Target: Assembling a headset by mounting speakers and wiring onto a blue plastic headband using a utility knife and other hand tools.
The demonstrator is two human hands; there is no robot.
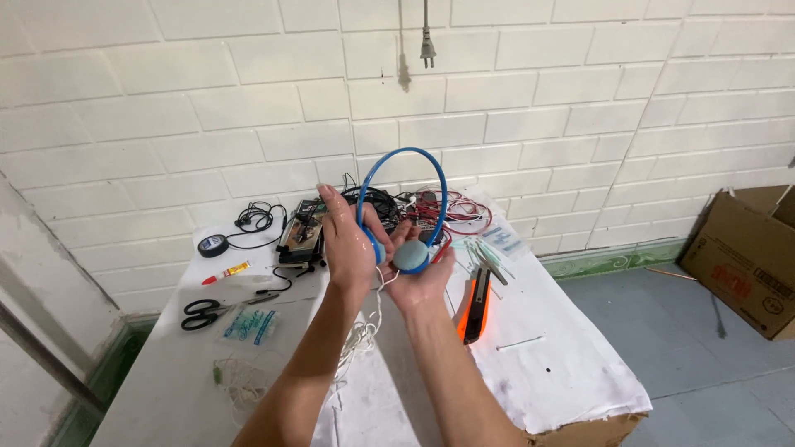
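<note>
worktop (571,364), white cloth cover | cardboard box (749,261) on the floor, well apart | blue headphones (403,207) raised above worktop, band arching upward, earcups low | left hand (348,244) grip grasping one earcup | right hand (422,277) grip cupping the other | orange utility knife (476,310) just beside right wrist | scissors (207,313) lie left | black tape roll (213,245) behind.

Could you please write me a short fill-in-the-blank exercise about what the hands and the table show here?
1. Both hands hold a pair of headphones whose headband is ____ in colour.
2. The scissors on the table have ____ handles.
3. The left hand and right hand are raised ____ the table.
4. On the floor at right stands a ____ box.

Missing words: blue; black; above; cardboard
</note>
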